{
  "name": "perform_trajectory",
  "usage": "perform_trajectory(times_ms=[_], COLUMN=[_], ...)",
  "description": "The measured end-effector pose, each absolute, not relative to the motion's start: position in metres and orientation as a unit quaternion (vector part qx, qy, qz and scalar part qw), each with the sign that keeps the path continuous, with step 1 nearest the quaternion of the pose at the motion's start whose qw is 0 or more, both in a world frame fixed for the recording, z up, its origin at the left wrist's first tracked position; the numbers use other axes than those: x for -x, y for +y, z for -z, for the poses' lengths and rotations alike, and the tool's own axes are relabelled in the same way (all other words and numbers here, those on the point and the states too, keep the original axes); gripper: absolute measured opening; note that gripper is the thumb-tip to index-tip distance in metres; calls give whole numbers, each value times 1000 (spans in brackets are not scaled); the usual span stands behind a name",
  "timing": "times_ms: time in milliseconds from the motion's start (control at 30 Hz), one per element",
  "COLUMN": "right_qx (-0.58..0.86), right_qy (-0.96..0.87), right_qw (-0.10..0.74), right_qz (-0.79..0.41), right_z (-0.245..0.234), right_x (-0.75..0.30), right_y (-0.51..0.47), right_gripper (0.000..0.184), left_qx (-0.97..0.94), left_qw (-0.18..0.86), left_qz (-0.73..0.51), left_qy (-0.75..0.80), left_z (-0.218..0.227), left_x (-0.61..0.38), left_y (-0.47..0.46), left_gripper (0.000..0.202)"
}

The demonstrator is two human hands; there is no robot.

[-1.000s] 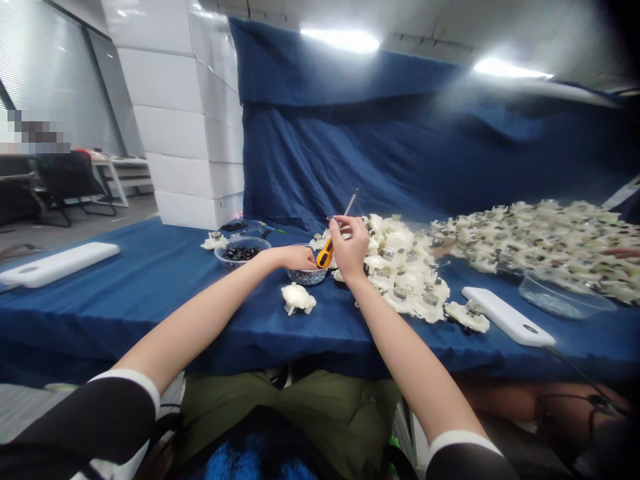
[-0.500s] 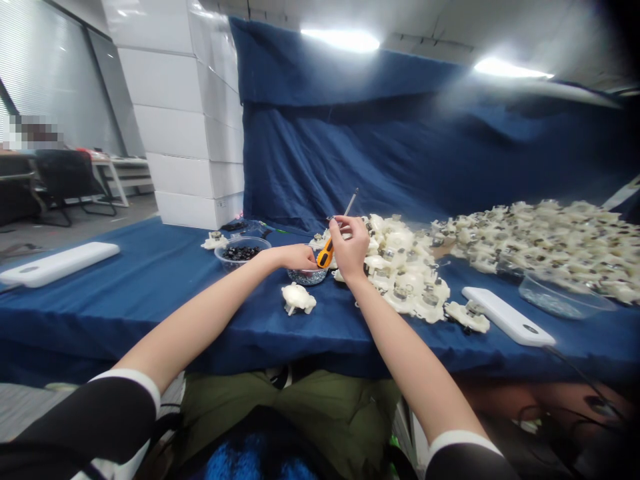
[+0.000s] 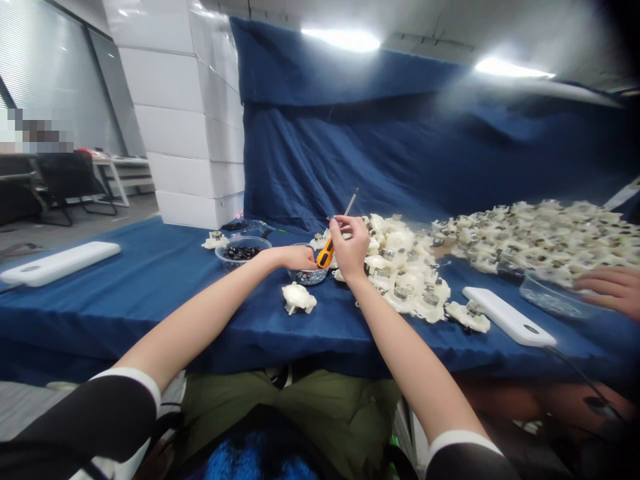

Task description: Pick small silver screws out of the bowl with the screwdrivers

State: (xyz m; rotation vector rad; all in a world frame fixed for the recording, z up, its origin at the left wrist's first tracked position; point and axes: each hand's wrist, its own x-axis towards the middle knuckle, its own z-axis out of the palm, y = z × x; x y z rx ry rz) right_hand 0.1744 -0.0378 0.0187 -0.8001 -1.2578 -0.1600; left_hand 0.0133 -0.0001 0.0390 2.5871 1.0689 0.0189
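Note:
My left hand (image 3: pixel 300 257) reaches into a clear bowl of small metal screws (image 3: pixel 309 276). Its fingers are curled, and the tips are hidden among the contents. Just to the right, my right hand (image 3: pixel 351 245) is closed on a screwdriver (image 3: pixel 326 254) with a yellow and black handle, its shaft slanting upward past the fingers. In front of the bowl, a cream plastic part (image 3: pixel 299 298) lies alone on the blue cloth. A heap of similar cream parts (image 3: pixel 407 267) fills the area right of my right hand.
Left of the screws stands a clear bowl of black pieces (image 3: pixel 242 253). White devices lie at left (image 3: pixel 60 263) and right (image 3: pixel 507 316). A larger pile of cream parts (image 3: pixel 550 240) and another clear bowl (image 3: pixel 560 303) are at far right, where another person's hand (image 3: pixel 613 290) reaches in.
Another person's hand has come into view at the right edge, over the clear bowl there. Both my hands and the screwdriver stay where they were.

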Motion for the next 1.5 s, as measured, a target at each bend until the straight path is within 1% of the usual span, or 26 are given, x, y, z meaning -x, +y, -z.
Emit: perform_trajectory(times_ms=[333, 767, 933, 1067, 1200, 1500], right_qx=[365, 358, 357, 356, 357, 362], right_qy=[-572, -574, -571, -569, -562, -564], right_qw=[731, 733, 736, 738, 743, 738], right_qz=[66, 66, 69, 74, 69, 71], right_z=[-19, -19, -19, -20, -20, -20], right_x=[-174, -175, -175, -175, -176, -176], right_y=[-38, -38, -36, -37, -37, -36], right_gripper=[18, 17, 17, 17, 16, 17], left_qx=[-911, -897, -885, -871, -843, -727], left_qw=[166, 197, 197, 204, 262, 466], left_qz=[-13, -63, -96, -131, -210, -332], left_qy=[378, 391, 411, 428, 420, 379], left_z=[-40, -41, -37, -34, -36, -43], left_x=[-13, -15, -18, -19, -18, -12], left_y=[-1, -2, 5, 10, 8, 9], left_gripper=[41, 28, 34, 45, 49, 48])
